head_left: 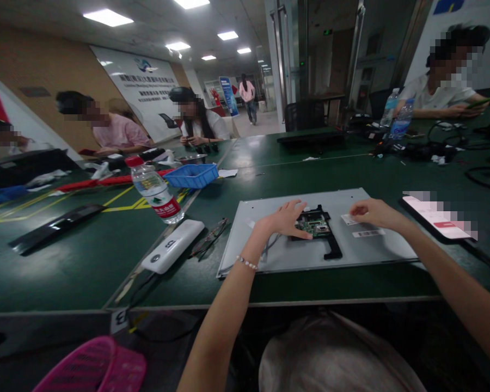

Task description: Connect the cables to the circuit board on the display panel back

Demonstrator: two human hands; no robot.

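A flat grey panel (245, 245) lies on the green table before me, with a black plastic bracket (332, 247) on top of it. A green circuit board (316, 227) sits within the bracket. My left hand (283, 220) is open, fingers spread over the left side of the board and bracket, partly covering them. To the right, my right hand (371, 211) is closed, thumb and finger pinching the edge of a small white label (350, 219) at the panel surface. Just below it, a barcode sticker (368, 233) lies flat on the panel. A pale cable (269, 246) runs under my left wrist.
Left of the panel are glasses (209, 238), a white power bank (173, 246), a water bottle (155, 190) and a blue basket (191, 176). A lit phone (439, 218) with a cable lies right. Below the table edge is a pink basket (102, 365). Several people sit around.
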